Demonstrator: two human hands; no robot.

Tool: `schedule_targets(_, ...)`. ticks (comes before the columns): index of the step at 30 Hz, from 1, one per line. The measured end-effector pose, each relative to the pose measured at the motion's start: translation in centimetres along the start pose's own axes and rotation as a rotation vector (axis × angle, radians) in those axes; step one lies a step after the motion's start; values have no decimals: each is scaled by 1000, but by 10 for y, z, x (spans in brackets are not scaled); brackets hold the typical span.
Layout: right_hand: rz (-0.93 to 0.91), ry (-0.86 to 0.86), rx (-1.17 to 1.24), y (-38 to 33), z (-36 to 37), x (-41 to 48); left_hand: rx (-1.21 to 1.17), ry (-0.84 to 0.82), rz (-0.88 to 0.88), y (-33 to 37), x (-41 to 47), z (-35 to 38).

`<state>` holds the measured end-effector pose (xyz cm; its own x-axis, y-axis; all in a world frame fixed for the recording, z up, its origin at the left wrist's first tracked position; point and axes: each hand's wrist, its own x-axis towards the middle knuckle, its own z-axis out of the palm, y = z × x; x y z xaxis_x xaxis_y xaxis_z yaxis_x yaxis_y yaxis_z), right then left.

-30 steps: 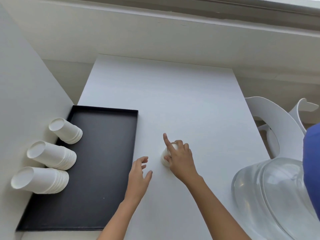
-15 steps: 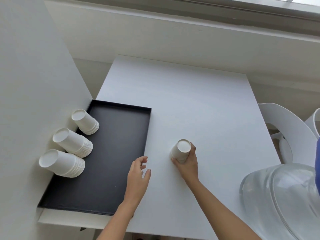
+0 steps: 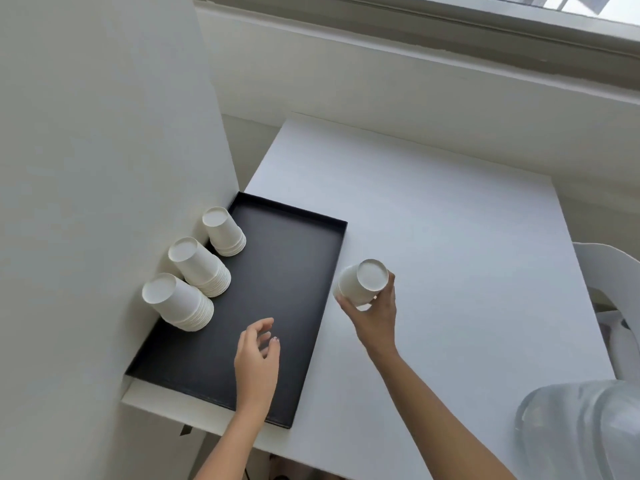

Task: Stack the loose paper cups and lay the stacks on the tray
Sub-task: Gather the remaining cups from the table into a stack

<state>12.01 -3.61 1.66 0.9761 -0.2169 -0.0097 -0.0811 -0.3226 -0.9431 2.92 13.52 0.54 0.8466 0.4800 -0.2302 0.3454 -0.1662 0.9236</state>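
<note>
My right hand (image 3: 375,318) grips a small stack of paper cups (image 3: 363,284) over the table (image 3: 450,254), just beside the tray's (image 3: 277,271) right rim. Its base faces up at me and its rims tip down-left toward the tray. The tray's right half is bare. Three stacks (image 3: 199,266) lie slanted along its left rim against the wall (image 3: 104,168), bases up-left. My left hand (image 3: 258,355) hovers over the tray's near part, fingers loose, holding nothing.

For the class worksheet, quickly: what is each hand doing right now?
Left hand: open, fingers relaxed, holding nothing.
Right hand: holding a paper cup, base towards the camera.
</note>
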Motion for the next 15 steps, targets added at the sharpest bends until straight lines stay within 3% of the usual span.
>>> schedule_targets(5, -93, -145, 24, -39, 47, 13, -56, 146, -79, -3, 10, -20)
schedule_targets(15, -257, -423, -6, -112, 157, 66, -104, 151, -100, -1, 18, -29)
